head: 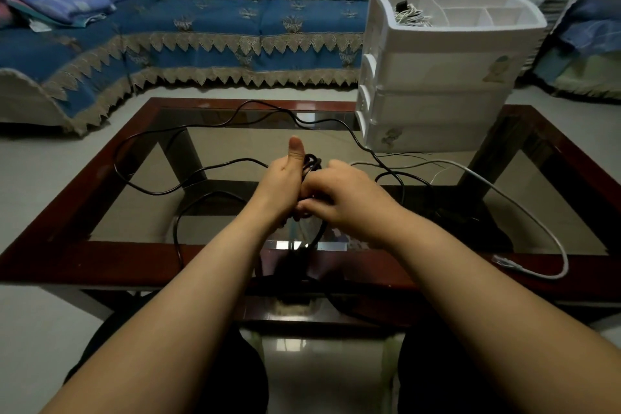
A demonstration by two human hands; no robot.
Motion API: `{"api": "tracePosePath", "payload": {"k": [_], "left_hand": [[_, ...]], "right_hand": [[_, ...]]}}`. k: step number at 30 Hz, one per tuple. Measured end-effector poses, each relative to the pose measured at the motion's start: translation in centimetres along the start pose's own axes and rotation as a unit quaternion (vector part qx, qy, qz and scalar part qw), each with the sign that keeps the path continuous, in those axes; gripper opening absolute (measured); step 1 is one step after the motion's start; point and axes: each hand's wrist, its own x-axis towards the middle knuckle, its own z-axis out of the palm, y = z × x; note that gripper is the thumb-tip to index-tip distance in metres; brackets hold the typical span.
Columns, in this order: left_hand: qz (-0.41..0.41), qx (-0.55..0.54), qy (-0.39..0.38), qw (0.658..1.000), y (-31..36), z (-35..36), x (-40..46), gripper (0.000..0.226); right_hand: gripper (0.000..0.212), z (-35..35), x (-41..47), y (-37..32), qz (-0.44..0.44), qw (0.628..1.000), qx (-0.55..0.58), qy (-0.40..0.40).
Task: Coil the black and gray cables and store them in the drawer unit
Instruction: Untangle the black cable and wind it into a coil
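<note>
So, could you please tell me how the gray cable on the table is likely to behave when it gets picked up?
The gray cable will probably be floppy, since it lies in loose curves across the glass table. It looks thin, so likely light. Its free end near the table's front edge may dangle and drag when lifted.

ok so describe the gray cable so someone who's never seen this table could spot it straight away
Start at the glass-topped coffee table with its dark red wooden frame, then look to its right half, in front of the white drawer unit. The gray cable lies there in one wide loop, its plug end resting on the near frame. It is pale and thicker than the thin black cable sprawled across the left side.
</note>
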Motion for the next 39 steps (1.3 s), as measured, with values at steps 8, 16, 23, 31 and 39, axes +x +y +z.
{"api": "tracePosePath", "payload": {"k": [8, 16, 23, 31, 39], "left_hand": [[-0.05, -0.06, -0.082, 0.994, 0.9, 0.3, -1.0, 0.074], [0.019, -0.017, -0.175, 0.984, 1.0, -0.2, -0.7, 0.072], [-0.024, -0.138, -0.248, 0.959, 0.6, -2.0, -0.3, 0.055], [-0.008, -0.459, -0.192, 0.867, 0.4, -2.5, -0.2, 0.044], [-0.03, -0.54, -0.198, 0.818, 0.9, -1.5, -0.5, 0.047]], "right_hand": [[0.018, -1.2, 0.2, 1.7, 0.073, 0.94, 0.318, -0.099], [0.015, -1.6, 0.5, 2.6, 0.101, 0.913, 0.386, -0.083], [0.045, -2.7, -0.3, 3.2, 0.095, 0.894, 0.436, -0.04], [0.051, -1.0, 0.5, 4.0, 0.296, 0.725, 0.614, 0.098], [0.056, 0.6, 1.0, 1.6, 0.235, 0.608, 0.758, 0.013]]}}
